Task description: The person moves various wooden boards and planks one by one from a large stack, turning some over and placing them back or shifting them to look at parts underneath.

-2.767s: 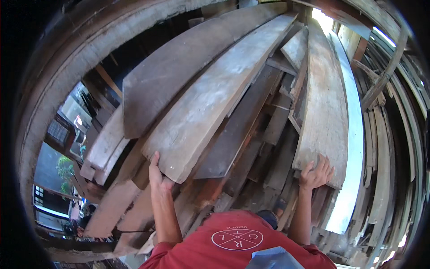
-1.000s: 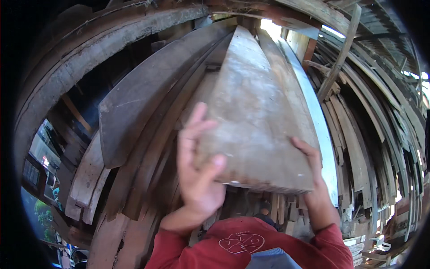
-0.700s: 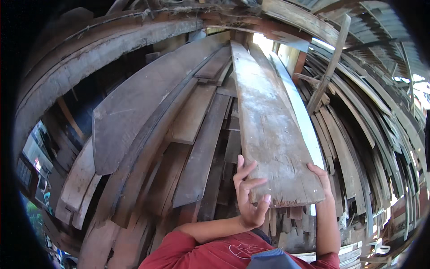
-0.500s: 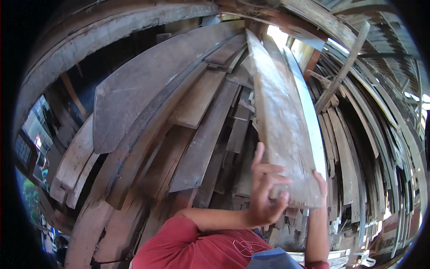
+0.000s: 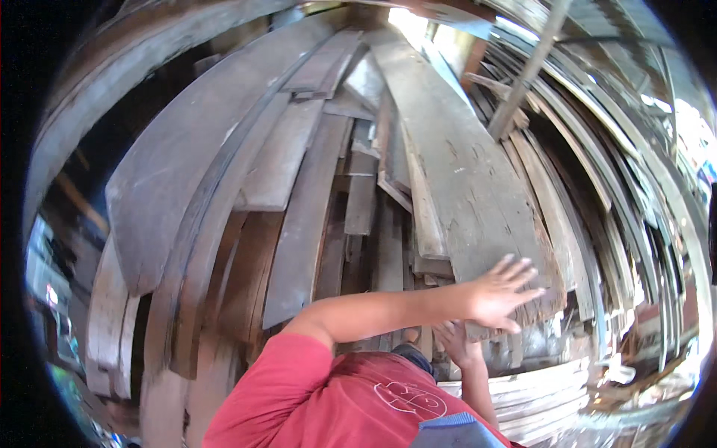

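Note:
A wide, weathered grey-brown plank lies with its broad face up, running from the near right to the far end of the pile. My left hand reaches across to the right over its near end, fingers spread, palm down. Whether the palm touches the wood is hard to tell. Beside the plank's near left corner is my right hand, its fingers apart and partly overlapped by the left wrist. I see nothing held in it. A narrower pale board lies along the plank's left edge.
Boards of several widths are piled to the left, among them a broad dark plank. Long timbers are stacked at the right, with a slanted wooden post before them. Pale boards lie low, near my right forearm.
The plank has gone from tilted between both hands to broad face up, farther right. My left hand let go of its edge and crossed over it; my right hand moved left. The view shifted.

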Tool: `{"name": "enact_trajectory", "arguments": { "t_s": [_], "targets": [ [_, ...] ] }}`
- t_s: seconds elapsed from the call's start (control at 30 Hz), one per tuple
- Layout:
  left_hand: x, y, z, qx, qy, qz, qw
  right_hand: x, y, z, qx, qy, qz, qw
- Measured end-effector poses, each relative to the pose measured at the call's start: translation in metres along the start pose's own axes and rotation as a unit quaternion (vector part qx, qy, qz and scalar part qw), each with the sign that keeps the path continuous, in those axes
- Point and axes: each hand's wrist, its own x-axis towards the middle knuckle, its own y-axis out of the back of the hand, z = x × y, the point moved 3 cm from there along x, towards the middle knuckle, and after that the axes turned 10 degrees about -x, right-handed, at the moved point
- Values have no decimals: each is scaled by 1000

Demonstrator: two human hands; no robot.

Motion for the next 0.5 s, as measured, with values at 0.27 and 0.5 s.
{"name": "enact_trajectory", "arguments": {
  "t_s": [0.27, 0.5],
  "targets": [
    [-50, -22, -43, -88, -82, 224, 967, -71, 9, -34, -61, 237, 409, 879],
    [-89, 13, -69, 15, -24, 423, 906, -83, -14, -93, -152, 371, 522, 753]
  ]
}}
